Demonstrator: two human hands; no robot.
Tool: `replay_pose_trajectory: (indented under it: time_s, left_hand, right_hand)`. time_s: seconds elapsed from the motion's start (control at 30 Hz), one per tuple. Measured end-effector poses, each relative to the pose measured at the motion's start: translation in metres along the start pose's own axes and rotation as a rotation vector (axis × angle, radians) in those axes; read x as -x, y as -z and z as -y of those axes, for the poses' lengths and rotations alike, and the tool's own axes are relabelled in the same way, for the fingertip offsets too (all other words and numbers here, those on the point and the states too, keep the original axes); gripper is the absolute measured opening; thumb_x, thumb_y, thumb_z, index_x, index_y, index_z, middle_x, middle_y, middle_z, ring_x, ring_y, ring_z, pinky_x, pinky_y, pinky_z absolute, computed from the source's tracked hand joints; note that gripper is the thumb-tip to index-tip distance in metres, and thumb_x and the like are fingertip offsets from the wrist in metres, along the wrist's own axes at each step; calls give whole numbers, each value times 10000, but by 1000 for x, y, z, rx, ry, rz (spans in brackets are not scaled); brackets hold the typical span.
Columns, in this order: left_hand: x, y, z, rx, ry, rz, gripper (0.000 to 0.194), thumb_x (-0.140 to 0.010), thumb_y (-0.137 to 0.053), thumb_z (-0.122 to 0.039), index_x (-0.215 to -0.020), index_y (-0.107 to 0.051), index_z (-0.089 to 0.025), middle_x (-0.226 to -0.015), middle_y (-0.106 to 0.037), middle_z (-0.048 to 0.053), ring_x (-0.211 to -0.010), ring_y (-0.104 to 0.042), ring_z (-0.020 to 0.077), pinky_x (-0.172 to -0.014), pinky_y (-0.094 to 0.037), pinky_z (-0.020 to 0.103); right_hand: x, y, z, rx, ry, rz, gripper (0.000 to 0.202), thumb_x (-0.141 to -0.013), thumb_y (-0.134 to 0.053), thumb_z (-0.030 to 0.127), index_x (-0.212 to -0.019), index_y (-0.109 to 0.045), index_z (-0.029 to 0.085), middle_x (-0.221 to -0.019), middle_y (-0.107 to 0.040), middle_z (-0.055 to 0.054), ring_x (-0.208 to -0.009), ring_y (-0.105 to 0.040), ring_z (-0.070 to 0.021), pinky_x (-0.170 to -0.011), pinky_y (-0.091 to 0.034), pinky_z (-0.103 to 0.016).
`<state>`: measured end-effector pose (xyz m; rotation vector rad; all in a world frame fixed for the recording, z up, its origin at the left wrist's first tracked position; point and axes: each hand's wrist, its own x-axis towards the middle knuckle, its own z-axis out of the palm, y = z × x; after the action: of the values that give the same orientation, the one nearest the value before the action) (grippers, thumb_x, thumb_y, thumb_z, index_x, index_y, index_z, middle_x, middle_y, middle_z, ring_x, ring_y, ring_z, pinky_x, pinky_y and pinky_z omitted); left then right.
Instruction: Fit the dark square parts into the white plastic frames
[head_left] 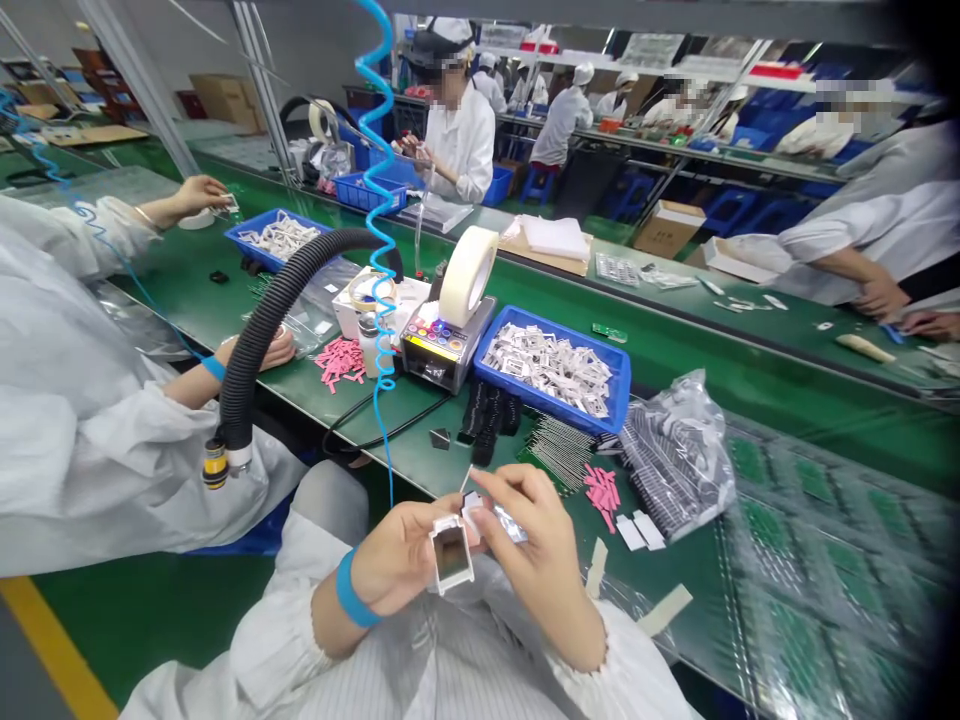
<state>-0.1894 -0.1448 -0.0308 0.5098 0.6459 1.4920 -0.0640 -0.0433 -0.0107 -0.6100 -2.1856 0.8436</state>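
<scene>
Left grip (394,560) pinching the white-framed pane (452,557), out front by the near edge of the tabletop (416,465); right grip (536,540) closed on prob. a small white part (471,514), fingers half-hiding it. Risk: pane slips if L pinch loosens, or gets smudged w/ bare fingertips. Both wrists angled inward, forearms low, fingertips nearly meeting.

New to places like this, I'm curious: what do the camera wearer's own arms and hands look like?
The arms wear loose white sleeves with gathered cuffs. The left hand is ungloved, a bright-blue band around its wrist; the right hand is ungloved too, no band showing.
</scene>
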Motion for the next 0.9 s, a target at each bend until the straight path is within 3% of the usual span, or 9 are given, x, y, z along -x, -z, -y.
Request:
replay_pose_trajectory:
  time_s: [0.07,0.2,0.37,0.47,0.57,0.67,0.77,0.83,0.9]
  left_hand:
    - [-1,-3,-1,-7,-5,-22,374,-603,-745,-472,-810,-728,-161,-948,-569,74,-817,-548,176,-713,-425,282]
    - [-2,-9,-1,-16,-27,-86,380,-595,-756,-460,-832,-736,-164,-1066,-586,96,-825,-574,176,-696,-440,263]
    - [-3,-6,4,20,-18,-136,387,-607,-760,-429,-871,-733,-147,-1074,-633,119,-941,-605,243,-831,-452,323]
    - [-3,0,5,68,-24,-167,374,-615,-763,-409,-861,-731,-129,-1032,-680,127,-989,-611,257,-919,-428,346]
    - [-2,11,1,144,-49,-194,354,-640,-756,-363,-913,-720,-140,-1125,-671,117,-1092,-577,279,-986,-404,391]
    - [0,22,-5,221,-36,-141,354,-677,-732,-332,-989,-698,-167,-1216,-632,95,-1146,-545,317,-951,-446,459]
    - [1,26,-7,266,15,-34,342,-694,-718,-330,-992,-694,-166,-1240,-617,92,-1139,-552,327,-915,-475,458]
    - [0,24,-5,290,56,29,328,-702,-713,-324,-983,-697,-155,-1249,-609,98,-1112,-577,305,-911,-480,403]
    - [-1,18,-2,317,93,77,330,-706,-711,-325,-979,-699,-140,-1234,-618,111,-1074,-605,279,-896,-481,339]
  right_hand:
    - [0,-3,1,15,89,-5,232,-848,-537,162,-1034,-664,220,-882,-643,-54,-801,-587,-163,-670,-496,-318]
    - [3,-13,-2,0,132,-71,257,-845,-543,108,-1044,-648,233,-956,-684,-47,-853,-620,-162,-709,-513,-318]
    - [5,-17,-1,-57,27,-89,125,-824,-572,138,-832,-667,218,-913,-678,-41,-834,-629,-166,-725,-517,-319]
    - [9,-10,-1,-73,-19,-97,114,-835,-552,174,-780,-646,206,-841,-634,-41,-784,-606,-162,-677,-492,-296]
    - [18,1,-17,-94,-140,-91,143,-854,-528,234,-744,-612,198,-723,-597,-24,-674,-572,-147,-599,-461,-263]
    - [33,5,-48,34,-301,71,206,-847,-523,308,-695,-610,199,-644,-593,-12,-560,-528,-136,-533,-422,-254]
    - [44,4,-70,162,-351,185,231,-826,-528,362,-711,-646,199,-660,-598,-32,-591,-542,-158,-536,-412,-266]
    - [44,4,-70,128,-351,163,231,-826,-530,388,-822,-661,197,-742,-610,-54,-658,-561,-173,-567,-432,-276]
    - [38,6,-59,-80,-333,169,283,-834,-526,428,-962,-649,207,-864,-621,-72,-719,-575,-173,-607,-459,-282]
